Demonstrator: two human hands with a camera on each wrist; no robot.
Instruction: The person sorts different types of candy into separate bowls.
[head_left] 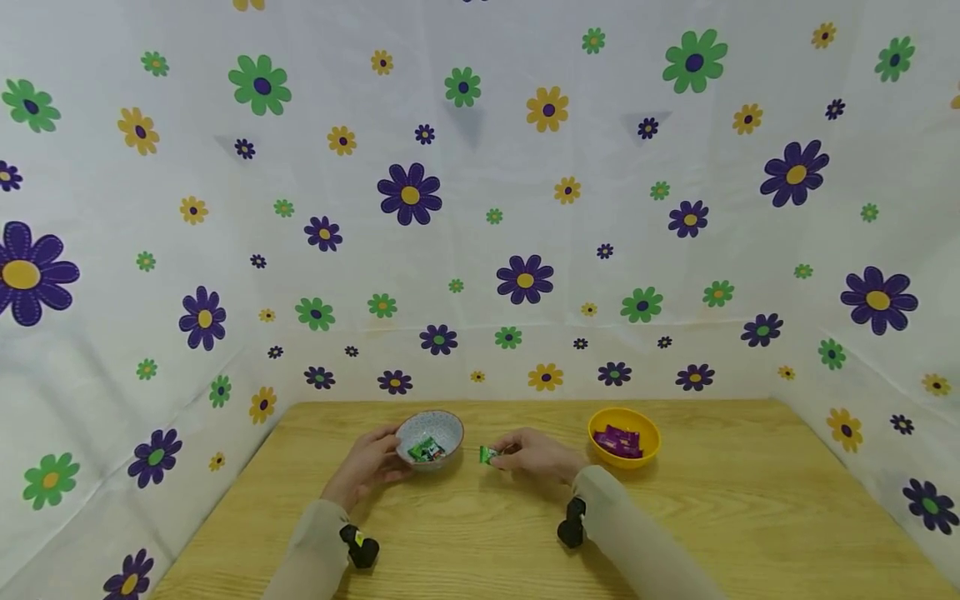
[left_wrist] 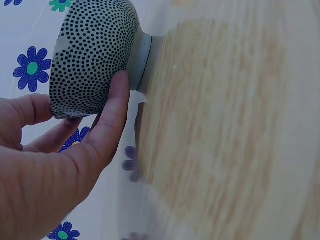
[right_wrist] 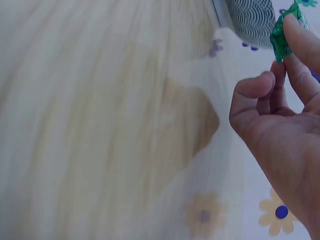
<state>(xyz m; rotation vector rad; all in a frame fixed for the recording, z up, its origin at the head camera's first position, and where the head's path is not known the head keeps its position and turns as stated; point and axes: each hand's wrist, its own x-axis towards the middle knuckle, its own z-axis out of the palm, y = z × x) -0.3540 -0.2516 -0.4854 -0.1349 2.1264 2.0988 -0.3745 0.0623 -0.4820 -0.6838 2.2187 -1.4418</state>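
A patterned bowl (head_left: 442,427) with a reddish rim stands on the table at left centre. Inside it lie several green-wrapped candies (head_left: 427,450). My left hand (head_left: 372,462) holds the bowl at its left side; in the left wrist view its fingers spread over the dotted outer wall (left_wrist: 95,55) near the rim and the foot. Just right of the bowl, my right hand (head_left: 542,456) pinches one green-wrapped candy (head_left: 487,454) between thumb and fingers. That candy (right_wrist: 281,41) shows crinkled foil in the right wrist view, with the other fingers curled below it.
A yellow bowl (head_left: 652,422) with several purple-wrapped candies (head_left: 618,442) stands to the right of my right hand. The wooden table (head_left: 465,542) ends at a flower-printed white cloth (head_left: 480,358) at the back and both sides.
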